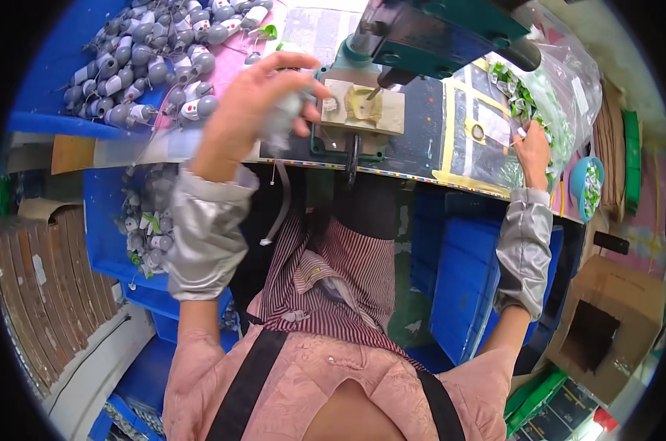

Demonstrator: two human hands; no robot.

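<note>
My left hand [248, 103] is raised at the left of a green bench press [414, 37], its fingers curled round a grey-and-white rounded part [280, 121] smeared by motion. A pale strip or cord hangs below that part. Beside the hand, a tan block with a yellowish nest [362, 106] sits on the press base, under the press's ram. Far to the right, my right hand [533, 151] reaches to small green-and-white pieces [520, 99] by a clear plastic bag [568, 95]. Its thumb and fingers are pressed together near a small white bit; what they hold is unclear.
A blue bin [46, 81] at the back left holds many grey-and-white bulb-shaped parts [145, 55]; more lie in a lower blue bin [112, 242]. A turquoise bowl [575, 187] of green-and-white pieces stands at right. Cardboard boxes [612, 316] and blue crates [458, 287] flank my legs.
</note>
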